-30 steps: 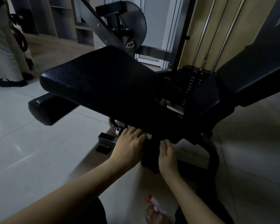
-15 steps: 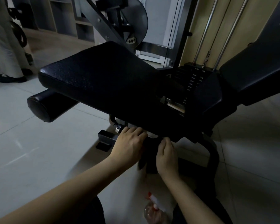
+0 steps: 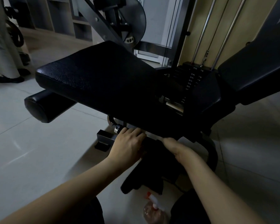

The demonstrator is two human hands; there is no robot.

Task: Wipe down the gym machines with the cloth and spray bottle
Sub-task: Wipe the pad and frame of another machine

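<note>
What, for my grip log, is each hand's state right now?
Left hand: curled, gripping the dark cloth below the seat pad.
Right hand: gripping the same cloth's upper edge.

The room is dim. Pale glossy floor tiles fill the lower left, grey open shelving stands upper left, a beige wall panel upper right.
</note>
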